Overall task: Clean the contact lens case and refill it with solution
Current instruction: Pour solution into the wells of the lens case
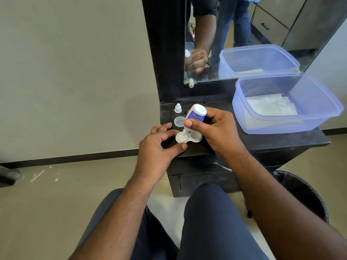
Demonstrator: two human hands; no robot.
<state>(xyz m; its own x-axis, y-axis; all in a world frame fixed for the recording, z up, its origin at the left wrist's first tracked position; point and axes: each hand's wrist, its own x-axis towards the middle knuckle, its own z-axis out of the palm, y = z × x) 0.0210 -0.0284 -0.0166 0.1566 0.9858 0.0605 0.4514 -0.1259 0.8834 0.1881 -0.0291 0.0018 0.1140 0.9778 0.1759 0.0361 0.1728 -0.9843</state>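
Observation:
A white contact lens case (188, 137) with two round wells lies near the front left of a black counter (262, 139). My right hand (217, 132) grips a small white solution bottle (196, 113) with a blue label, tipped nozzle down over the case's left well. My left hand (161, 145) pinches the left end of the case between thumb and forefinger. The bottle's white cap (177, 108) stands behind the case. A clear round lid (179, 121) lies between cap and case.
A translucent blue plastic tub (285, 121) holding a white paper towel sits at the counter's right. A mirror (244, 34) stands behind. A black-lined waste bin (304, 194) is on the floor at right. My knees are below the counter's drawer.

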